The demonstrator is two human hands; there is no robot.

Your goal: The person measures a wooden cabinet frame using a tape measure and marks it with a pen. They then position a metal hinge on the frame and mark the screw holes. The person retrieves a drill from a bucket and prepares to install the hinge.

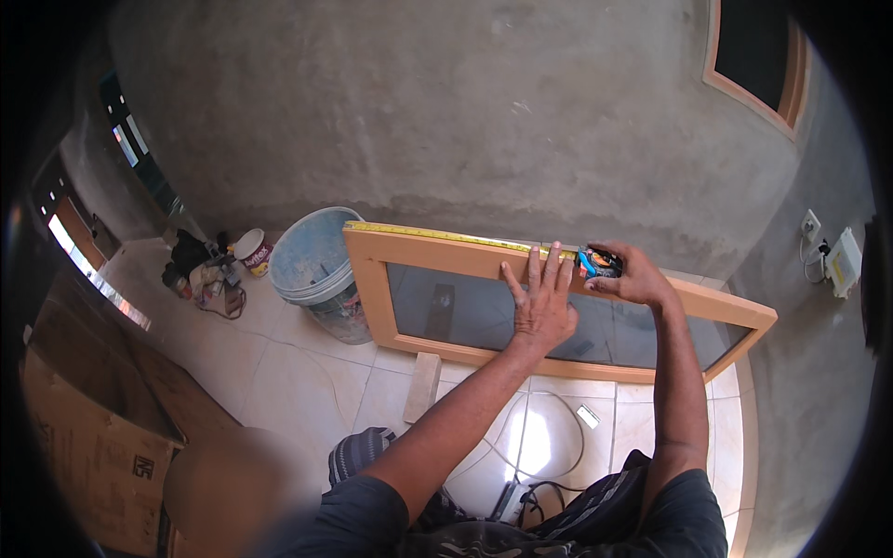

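Note:
A wooden window frame (433, 253) with a dark glass pane (474, 312) stands on its long edge in front of me. Along its top edge runs the yellow blade (419, 232) of a tape measure, pulled out to the frame's left corner. My right hand (642, 276) grips the tape measure's black, blue and orange case (603, 264) at the top edge, right of the middle. Just left of it, my left hand (543, 302) lies with its fingers stretched out over the top rail, the fingertips at the blade. Its palm rests against the front of the frame.
A large blue-grey bucket (312, 244) stands by the frame's left end. A wood block (423, 386) lies under its lower edge. Cables (581, 446) trail over the tiled floor. A cardboard box (93, 446) and a person are at lower left. A wall socket (811, 223) is at right.

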